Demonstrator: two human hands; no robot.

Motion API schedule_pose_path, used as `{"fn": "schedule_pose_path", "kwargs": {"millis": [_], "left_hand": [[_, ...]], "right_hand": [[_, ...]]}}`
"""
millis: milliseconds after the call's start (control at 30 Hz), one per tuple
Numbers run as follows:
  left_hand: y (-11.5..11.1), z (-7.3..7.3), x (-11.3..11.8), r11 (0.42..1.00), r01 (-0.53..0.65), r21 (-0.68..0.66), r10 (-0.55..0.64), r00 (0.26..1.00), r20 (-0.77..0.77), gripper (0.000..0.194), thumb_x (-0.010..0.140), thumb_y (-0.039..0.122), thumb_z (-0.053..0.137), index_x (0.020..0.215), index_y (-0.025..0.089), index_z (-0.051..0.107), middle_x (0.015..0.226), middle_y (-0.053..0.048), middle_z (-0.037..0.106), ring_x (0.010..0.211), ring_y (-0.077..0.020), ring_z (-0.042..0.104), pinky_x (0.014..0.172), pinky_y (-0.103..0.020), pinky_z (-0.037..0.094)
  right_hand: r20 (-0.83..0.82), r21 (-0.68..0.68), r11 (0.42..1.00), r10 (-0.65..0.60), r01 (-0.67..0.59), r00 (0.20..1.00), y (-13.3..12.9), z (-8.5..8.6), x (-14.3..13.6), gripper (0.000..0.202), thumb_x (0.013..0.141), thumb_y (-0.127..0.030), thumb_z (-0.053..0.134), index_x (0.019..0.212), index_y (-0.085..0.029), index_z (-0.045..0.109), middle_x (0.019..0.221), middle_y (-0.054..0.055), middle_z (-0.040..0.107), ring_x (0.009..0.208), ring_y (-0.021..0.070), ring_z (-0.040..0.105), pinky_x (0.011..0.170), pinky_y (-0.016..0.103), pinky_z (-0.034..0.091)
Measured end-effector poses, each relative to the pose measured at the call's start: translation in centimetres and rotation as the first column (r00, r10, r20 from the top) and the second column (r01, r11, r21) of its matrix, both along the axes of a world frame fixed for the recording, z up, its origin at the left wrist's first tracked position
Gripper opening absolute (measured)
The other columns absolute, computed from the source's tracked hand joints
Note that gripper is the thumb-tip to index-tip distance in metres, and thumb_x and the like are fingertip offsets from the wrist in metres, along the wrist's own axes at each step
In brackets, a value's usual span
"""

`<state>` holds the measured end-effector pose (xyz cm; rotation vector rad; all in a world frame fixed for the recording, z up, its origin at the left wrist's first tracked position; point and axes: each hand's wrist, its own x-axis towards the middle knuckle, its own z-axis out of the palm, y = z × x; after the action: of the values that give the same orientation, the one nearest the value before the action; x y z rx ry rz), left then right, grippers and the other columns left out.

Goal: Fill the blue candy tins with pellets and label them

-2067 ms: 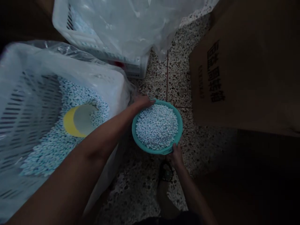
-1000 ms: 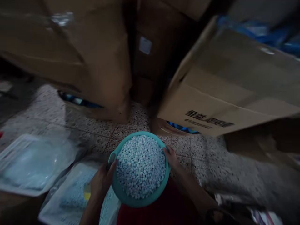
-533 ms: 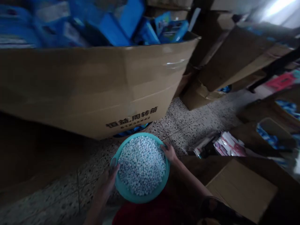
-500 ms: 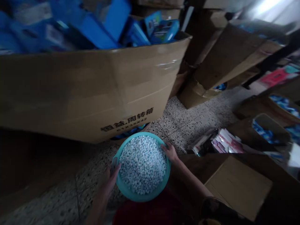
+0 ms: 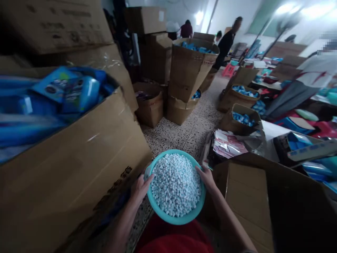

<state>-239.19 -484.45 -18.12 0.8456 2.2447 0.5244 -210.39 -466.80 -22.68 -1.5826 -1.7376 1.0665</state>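
A round turquoise basin (image 5: 177, 220) is held level in front of my body, heaped with many small pale blue-white pieces (image 5: 176, 185). My left hand (image 5: 142, 186) grips its left rim, the thumb over the edge. On the right rim my right hand (image 5: 206, 175) is closed, with the thumb on top. Fingers under the basin are hidden on both sides.
A large carton (image 5: 79, 168) of blue packages stands close on the left. Stacked cartons (image 5: 189, 70) are ahead, beside a speckled floor aisle (image 5: 181, 133). Right are pink-white printed sheets (image 5: 228, 144), an open carton (image 5: 247, 196) and a person in white (image 5: 316, 70). Other people are farther back.
The view has swung up and right, showing more of the room and people. The big carton has shifted left in view. Both hands still hold the basin, now slightly farther right in the picture.
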Motion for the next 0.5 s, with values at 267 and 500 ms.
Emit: {"fn": "schedule_pose_path", "kwargs": {"millis": [267, 500], "left_hand": [[18.8, -2.1, -0.6, 1.0, 0.01, 0.023, -0.013, 0.993, 0.12, 0.046, 0.076, 0.062, 0.05, 0.078, 0.018, 0.061, 0.075, -0.009, 0.069, 0.082, -0.0305, 0.067, 0.066, -0.035, 0.048], [38.1, -1.8, -1.3, 0.997, -0.016, 0.073, 0.003, 0.984, 0.176, 0.051, 0.064, 0.065, 0.06, 0.077, 0.015, 0.064, 0.067, -0.007, 0.067, 0.073, -0.0288, 0.066, 0.061, -0.034, 0.048]], "right_hand": [[0.006, -0.085, 0.982, -0.172, 0.171, 0.985, 13.7, -2.4, 1.7, 0.051, 0.069, -0.065, 0.058, 0.075, -0.015, 0.066, 0.072, 0.005, 0.066, 0.07, 0.0214, 0.058, 0.065, 0.029, 0.044], [0.009, -0.128, 0.945, -0.303, 0.302, 0.953, 28.4, -2.1, 2.4, 0.047, 0.071, -0.064, 0.059, 0.072, -0.017, 0.063, 0.068, 0.003, 0.063, 0.067, 0.0191, 0.056, 0.064, 0.028, 0.041]]}}
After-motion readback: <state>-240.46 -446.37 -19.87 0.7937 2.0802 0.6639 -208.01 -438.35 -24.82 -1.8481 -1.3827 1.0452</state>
